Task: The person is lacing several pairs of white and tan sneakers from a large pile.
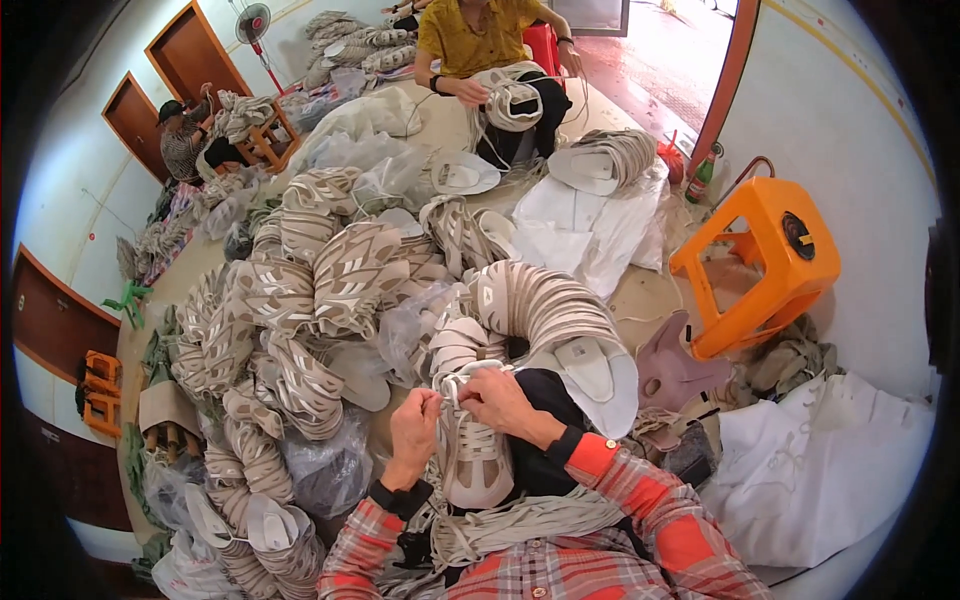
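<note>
On my lap stands a beige and tan shoe upper (477, 462), toe toward me, with pale laces (478, 437) crossing its front. My left hand (414, 425) is closed in a pinch beside the upper's left edge, at the end of a lace. Across the collar, my right hand (500, 400) has its fingers closed on the lace near the top eyelets. The fingertips partly hide the lace ends. A thick bundle of loose beige laces (525, 525) lies over my lap below the toe.
A curved stack of nested uppers (550, 305) arches just beyond my hands. Heaped uppers (290, 270) and plastic bags fill the left. An orange stool (765, 260) and white sacks (810, 465) stand at right. Ahead, a seated person in yellow (490, 40) handles an upper.
</note>
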